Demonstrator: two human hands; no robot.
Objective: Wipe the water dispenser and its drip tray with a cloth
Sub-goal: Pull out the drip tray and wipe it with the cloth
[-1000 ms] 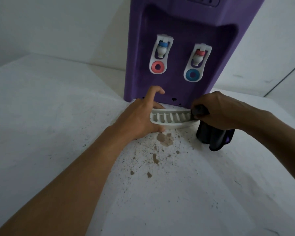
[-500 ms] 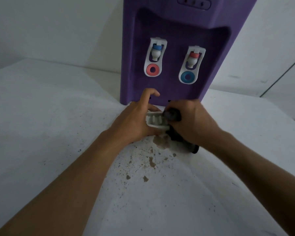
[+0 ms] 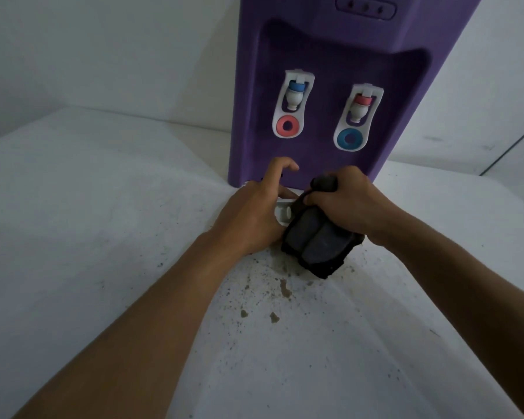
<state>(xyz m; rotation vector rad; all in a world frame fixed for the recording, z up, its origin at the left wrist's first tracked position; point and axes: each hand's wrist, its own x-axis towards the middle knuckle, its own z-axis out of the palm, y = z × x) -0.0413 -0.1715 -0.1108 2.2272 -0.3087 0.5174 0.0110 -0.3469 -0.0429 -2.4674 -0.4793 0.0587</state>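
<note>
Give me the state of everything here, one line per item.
Water dispenser: upright, both taps untouched.
Drip tray: on the counter, mostly covered.
Cloth: bunched, lying over the tray.
Left hand: holds the tray's left end.
Right hand: grips the cloth.
Counter: brown stains in front of the tray.

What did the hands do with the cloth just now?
The right hand, gripping the dark cloth, slid it leftward along the white drip tray, covering most of it. The left hand kept holding the tray's left end; the purple dispenser stayed put.
</note>
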